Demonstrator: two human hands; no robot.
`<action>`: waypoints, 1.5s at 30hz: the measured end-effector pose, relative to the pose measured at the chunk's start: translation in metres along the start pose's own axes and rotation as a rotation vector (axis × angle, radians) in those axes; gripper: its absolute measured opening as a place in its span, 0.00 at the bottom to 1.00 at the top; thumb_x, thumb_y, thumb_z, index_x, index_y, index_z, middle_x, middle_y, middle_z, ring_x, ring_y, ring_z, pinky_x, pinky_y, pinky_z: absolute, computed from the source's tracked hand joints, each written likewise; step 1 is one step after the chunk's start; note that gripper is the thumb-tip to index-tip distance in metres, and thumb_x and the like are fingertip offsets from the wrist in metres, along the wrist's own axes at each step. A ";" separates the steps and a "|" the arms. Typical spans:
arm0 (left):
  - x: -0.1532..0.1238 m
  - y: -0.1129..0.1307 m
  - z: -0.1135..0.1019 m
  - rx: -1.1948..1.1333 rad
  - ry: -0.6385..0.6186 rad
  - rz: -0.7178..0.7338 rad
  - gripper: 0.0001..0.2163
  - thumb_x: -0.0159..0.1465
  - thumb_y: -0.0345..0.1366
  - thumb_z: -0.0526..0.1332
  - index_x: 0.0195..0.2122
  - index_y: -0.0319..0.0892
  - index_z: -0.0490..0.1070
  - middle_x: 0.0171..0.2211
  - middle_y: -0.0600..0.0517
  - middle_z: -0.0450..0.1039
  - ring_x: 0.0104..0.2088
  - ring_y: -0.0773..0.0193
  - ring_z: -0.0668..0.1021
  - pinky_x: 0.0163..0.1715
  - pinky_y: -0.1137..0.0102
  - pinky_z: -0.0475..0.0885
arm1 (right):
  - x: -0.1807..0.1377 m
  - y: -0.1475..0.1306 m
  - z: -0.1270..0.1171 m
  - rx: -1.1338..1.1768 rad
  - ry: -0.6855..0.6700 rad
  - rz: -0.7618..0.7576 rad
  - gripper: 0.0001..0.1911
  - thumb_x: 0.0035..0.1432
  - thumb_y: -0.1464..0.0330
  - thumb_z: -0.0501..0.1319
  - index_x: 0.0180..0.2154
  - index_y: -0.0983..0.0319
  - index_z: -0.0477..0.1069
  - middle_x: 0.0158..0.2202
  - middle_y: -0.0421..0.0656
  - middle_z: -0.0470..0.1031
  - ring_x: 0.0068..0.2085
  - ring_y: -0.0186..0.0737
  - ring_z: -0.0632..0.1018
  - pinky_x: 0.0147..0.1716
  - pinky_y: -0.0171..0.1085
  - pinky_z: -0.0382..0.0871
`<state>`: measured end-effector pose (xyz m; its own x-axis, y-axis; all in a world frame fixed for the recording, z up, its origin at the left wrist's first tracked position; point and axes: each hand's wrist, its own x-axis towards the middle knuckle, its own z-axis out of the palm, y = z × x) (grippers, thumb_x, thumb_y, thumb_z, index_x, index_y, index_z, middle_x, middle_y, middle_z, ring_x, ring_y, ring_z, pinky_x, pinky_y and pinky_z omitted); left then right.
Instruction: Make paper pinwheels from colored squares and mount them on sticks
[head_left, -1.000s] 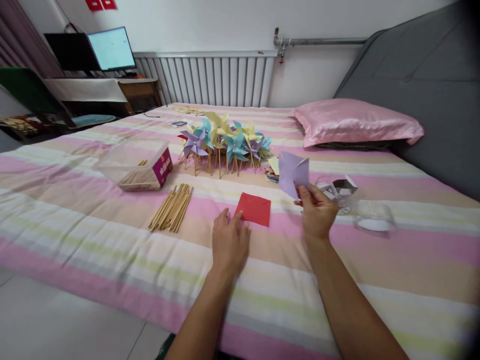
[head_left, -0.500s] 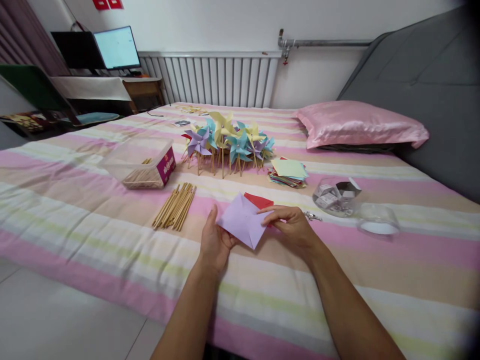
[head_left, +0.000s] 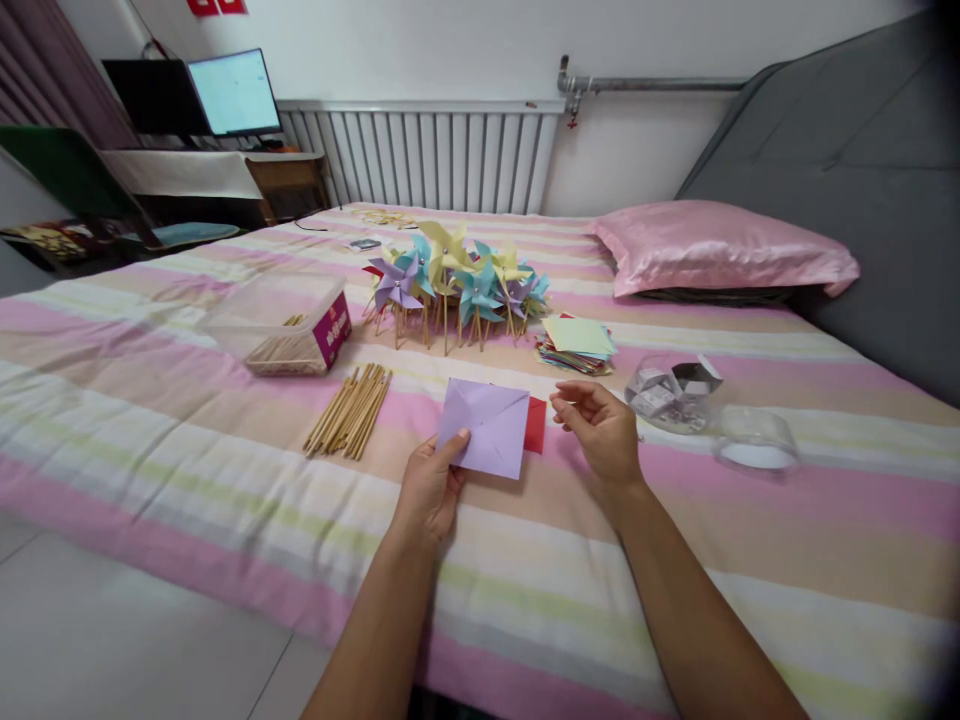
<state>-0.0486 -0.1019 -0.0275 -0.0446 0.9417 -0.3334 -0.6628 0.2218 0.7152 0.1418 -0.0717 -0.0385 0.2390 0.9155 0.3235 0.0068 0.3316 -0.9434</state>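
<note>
A square of purple paper (head_left: pixel 491 425) with creases and slits running in from its corners is pinched at its left edge by my left hand (head_left: pixel 431 485), thumb on top. Just right of the purple sheet, my right hand (head_left: pixel 600 425) hovers off the paper, fingers loosely curled with a small gap to the thumb; nothing shows in it. Red paper (head_left: pixel 535 425) peeks out from behind the purple square, mostly hidden. To the left of my left hand lies a bundle of bamboo sticks (head_left: pixel 351 412).
Finished paper pinwheels (head_left: pixel 450 275) stand in a cluster behind. A clear plastic box (head_left: pixel 285 330) with thin sticks is at left. On the right are a stack of coloured paper (head_left: pixel 576 343), a clear tub with small packets (head_left: pixel 671 395), and a tape-like clear ring (head_left: pixel 756 440).
My right hand has let go of the purple paper and moved slightly right and up. The paper has turned in my left hand, whose thumb now presses on top of it.
</note>
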 end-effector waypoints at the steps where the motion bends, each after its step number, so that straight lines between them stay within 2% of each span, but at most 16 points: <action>1: 0.000 0.000 0.000 -0.001 -0.004 0.001 0.04 0.53 0.25 0.67 0.31 0.32 0.75 0.29 0.46 0.79 0.27 0.67 0.78 0.29 0.75 0.76 | 0.000 0.000 0.000 0.025 0.014 0.022 0.13 0.48 0.65 0.68 0.37 0.61 0.74 0.28 0.40 0.75 0.25 0.32 0.73 0.26 0.33 0.67; 4: -0.001 0.000 -0.001 0.003 -0.013 0.000 0.07 0.51 0.26 0.68 0.32 0.32 0.75 0.30 0.46 0.79 0.28 0.67 0.78 0.30 0.75 0.76 | 0.000 -0.002 0.000 0.067 -0.021 0.115 0.15 0.49 0.61 0.67 0.37 0.62 0.73 0.26 0.39 0.75 0.22 0.31 0.72 0.24 0.33 0.66; 9: -0.003 0.000 0.000 0.105 -0.066 -0.036 0.10 0.48 0.29 0.71 0.31 0.32 0.76 0.29 0.46 0.78 0.27 0.67 0.77 0.29 0.75 0.74 | -0.005 -0.004 0.003 0.112 -0.183 0.239 0.17 0.52 0.57 0.65 0.38 0.63 0.74 0.28 0.41 0.75 0.24 0.31 0.72 0.25 0.31 0.64; 14: -0.005 -0.003 -0.002 0.247 -0.182 -0.117 0.14 0.47 0.33 0.72 0.33 0.32 0.77 0.28 0.46 0.78 0.25 0.68 0.75 0.28 0.74 0.71 | -0.008 -0.004 0.003 0.207 -0.306 0.264 0.15 0.50 0.62 0.68 0.39 0.61 0.75 0.32 0.41 0.75 0.33 0.34 0.74 0.31 0.32 0.66; 19: -0.006 -0.003 -0.002 0.280 -0.195 -0.114 0.13 0.46 0.34 0.73 0.31 0.33 0.76 0.25 0.48 0.76 0.23 0.68 0.74 0.25 0.74 0.69 | -0.008 -0.004 0.001 0.218 -0.393 0.300 0.16 0.49 0.65 0.69 0.41 0.59 0.73 0.28 0.39 0.74 0.29 0.32 0.73 0.28 0.30 0.63; 24: -0.007 0.001 0.002 0.173 -0.113 -0.069 0.15 0.46 0.33 0.73 0.35 0.33 0.76 0.30 0.46 0.78 0.27 0.66 0.77 0.28 0.74 0.72 | -0.007 -0.003 0.001 0.169 -0.387 0.268 0.16 0.47 0.65 0.69 0.40 0.58 0.74 0.31 0.39 0.74 0.32 0.33 0.73 0.31 0.32 0.65; 28: -0.007 0.002 0.002 0.154 -0.181 -0.077 0.14 0.50 0.35 0.71 0.35 0.34 0.76 0.31 0.45 0.79 0.28 0.64 0.78 0.30 0.73 0.73 | -0.007 -0.003 0.003 0.095 -0.328 0.215 0.10 0.45 0.65 0.70 0.32 0.59 0.75 0.31 0.39 0.74 0.31 0.33 0.72 0.30 0.32 0.65; 31: -0.007 0.003 0.001 0.168 -0.213 -0.077 0.12 0.53 0.37 0.69 0.34 0.33 0.76 0.31 0.44 0.79 0.30 0.62 0.79 0.33 0.71 0.75 | -0.007 -0.003 0.005 0.037 -0.329 0.210 0.09 0.46 0.63 0.68 0.31 0.60 0.76 0.30 0.40 0.75 0.30 0.34 0.72 0.30 0.34 0.65; 38: -0.007 0.004 0.003 0.133 -0.161 -0.062 0.12 0.54 0.32 0.67 0.38 0.32 0.76 0.35 0.42 0.80 0.33 0.61 0.80 0.37 0.71 0.75 | -0.010 -0.008 0.004 -0.015 -0.470 0.246 0.15 0.54 0.61 0.62 0.40 0.62 0.78 0.35 0.45 0.78 0.35 0.38 0.76 0.35 0.37 0.68; 45: -0.005 0.008 0.000 0.139 -0.156 -0.106 0.08 0.55 0.28 0.65 0.36 0.32 0.77 0.33 0.42 0.80 0.31 0.63 0.79 0.36 0.71 0.75 | -0.008 -0.008 0.000 0.020 -0.567 0.140 0.09 0.51 0.66 0.64 0.35 0.59 0.79 0.37 0.44 0.79 0.38 0.40 0.78 0.38 0.38 0.71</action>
<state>-0.0542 -0.1048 -0.0202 0.1428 0.9367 -0.3198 -0.5482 0.3439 0.7624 0.1394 -0.0819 -0.0337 -0.3210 0.9280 0.1891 -0.0069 0.1974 -0.9803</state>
